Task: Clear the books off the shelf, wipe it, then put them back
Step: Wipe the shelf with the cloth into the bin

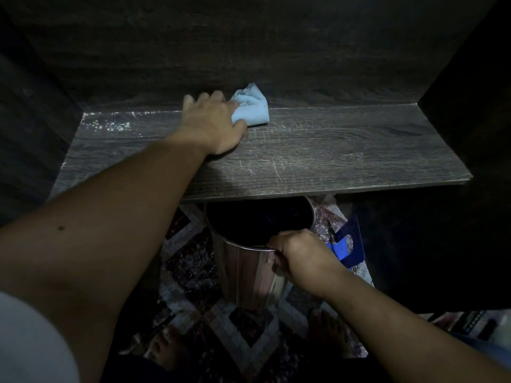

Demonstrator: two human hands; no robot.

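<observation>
The dark wood-grain shelf (318, 150) lies bare, with dusty streaks and white specks along its back left edge. My left hand (213, 123) rests on the shelf near the back wall and holds a crumpled light blue cloth (250, 107) between thumb and fingers. Below the shelf's front edge, my right hand (296, 252) grips the rim of a round metal bin (249, 261) with a dark inside. No books are on the shelf.
Dark side panels close in the shelf on both sides. A patterned rug (193, 266) covers the floor, with my bare feet (166, 346) on it. A blue object (345, 244) sits right of the bin. Some books or papers (475, 324) lie at the lower right.
</observation>
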